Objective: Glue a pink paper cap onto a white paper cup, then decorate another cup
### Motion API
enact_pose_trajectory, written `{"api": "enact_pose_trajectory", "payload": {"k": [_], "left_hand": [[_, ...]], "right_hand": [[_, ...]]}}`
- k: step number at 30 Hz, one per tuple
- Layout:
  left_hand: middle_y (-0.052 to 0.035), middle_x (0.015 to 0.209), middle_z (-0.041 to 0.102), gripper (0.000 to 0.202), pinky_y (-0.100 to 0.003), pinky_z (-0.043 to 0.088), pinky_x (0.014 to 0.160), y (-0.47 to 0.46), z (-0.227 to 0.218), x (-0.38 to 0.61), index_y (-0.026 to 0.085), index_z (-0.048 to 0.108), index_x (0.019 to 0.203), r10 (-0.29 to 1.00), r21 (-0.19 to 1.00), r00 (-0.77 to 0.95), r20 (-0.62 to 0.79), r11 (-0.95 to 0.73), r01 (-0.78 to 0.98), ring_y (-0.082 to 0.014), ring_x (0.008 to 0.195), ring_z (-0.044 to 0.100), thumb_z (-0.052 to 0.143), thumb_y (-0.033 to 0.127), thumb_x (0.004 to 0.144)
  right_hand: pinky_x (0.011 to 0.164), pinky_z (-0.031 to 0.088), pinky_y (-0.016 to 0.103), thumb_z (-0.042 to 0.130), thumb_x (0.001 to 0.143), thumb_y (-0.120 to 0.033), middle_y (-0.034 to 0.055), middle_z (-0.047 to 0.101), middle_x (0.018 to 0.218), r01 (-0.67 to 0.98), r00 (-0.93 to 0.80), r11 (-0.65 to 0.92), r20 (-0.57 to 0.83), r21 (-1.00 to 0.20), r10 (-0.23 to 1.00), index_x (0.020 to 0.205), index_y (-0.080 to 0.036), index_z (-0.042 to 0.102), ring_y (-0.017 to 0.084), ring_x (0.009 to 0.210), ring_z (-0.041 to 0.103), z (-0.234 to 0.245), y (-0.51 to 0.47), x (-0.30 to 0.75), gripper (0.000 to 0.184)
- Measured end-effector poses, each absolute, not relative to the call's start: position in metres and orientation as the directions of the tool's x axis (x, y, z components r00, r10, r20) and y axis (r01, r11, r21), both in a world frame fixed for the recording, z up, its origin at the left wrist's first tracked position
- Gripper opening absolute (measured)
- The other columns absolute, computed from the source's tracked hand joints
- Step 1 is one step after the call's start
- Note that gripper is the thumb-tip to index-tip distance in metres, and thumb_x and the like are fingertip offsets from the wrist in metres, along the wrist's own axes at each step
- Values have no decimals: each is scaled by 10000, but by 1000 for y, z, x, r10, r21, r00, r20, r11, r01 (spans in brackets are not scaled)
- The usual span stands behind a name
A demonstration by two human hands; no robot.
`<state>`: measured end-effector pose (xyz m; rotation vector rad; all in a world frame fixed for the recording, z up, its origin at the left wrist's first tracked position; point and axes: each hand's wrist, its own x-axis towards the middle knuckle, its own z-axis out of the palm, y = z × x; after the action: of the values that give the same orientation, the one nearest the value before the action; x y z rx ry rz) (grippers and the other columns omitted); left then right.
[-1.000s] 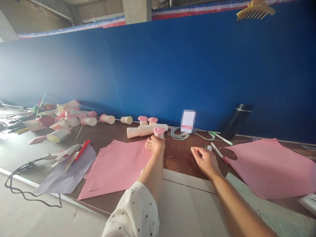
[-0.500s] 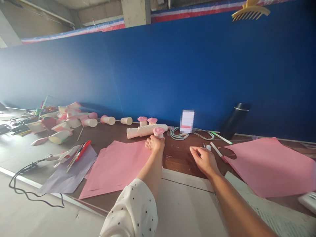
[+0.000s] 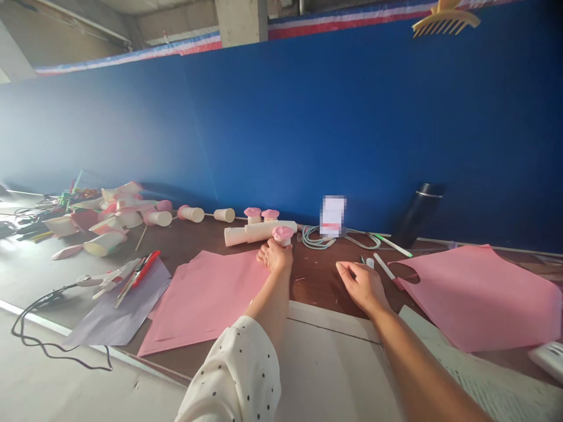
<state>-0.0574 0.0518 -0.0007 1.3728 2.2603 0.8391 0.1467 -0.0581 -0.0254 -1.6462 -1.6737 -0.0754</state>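
My left hand (image 3: 276, 258) is closed around the lower part of a small upright paper cup (image 3: 285, 241) with a pink paper top (image 3: 282, 233). Its fingers partly hide the cup. My right hand (image 3: 363, 285) rests on the brown table, loosely curled, with the thumb apart from the fingers and nothing visible in it. Close beside it lie a white-and-pink marker (image 3: 387, 269) and a short white cap or pen (image 3: 370, 263). Behind the left hand, a stack of nested paper cups (image 3: 259, 232) lies on its side, with two pink-topped cups (image 3: 261, 214) standing behind it.
Pink paper sheets (image 3: 206, 299) lie left of my arm, another pink sheet (image 3: 479, 296) at right. A glue gun (image 3: 112, 278) and a red cutter knife (image 3: 139, 275) rest on grey paper. A black bottle (image 3: 416, 214), coiled cable (image 3: 316, 237) and heaped cups (image 3: 116, 217) line the blue partition.
Both hands keep their places and the left stays on the cup. The whole view has shifted very slightly.
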Motion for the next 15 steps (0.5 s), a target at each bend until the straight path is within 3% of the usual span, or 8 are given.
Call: {"api": "enact_pose_trajectory", "payload": {"k": [15], "left_hand": [[-150, 1352, 598, 498, -452, 194, 1196, 50, -2, -57, 247, 597, 1210, 907, 642, -422, 19, 312, 700, -342, 1392, 432, 652, 538, 810]], "right_hand": [[871, 477, 386, 419, 992, -543, 72, 794, 935, 890, 102, 153, 516, -429, 851, 878, -235, 755, 265, 918, 727, -24, -58, 146, 470]]}}
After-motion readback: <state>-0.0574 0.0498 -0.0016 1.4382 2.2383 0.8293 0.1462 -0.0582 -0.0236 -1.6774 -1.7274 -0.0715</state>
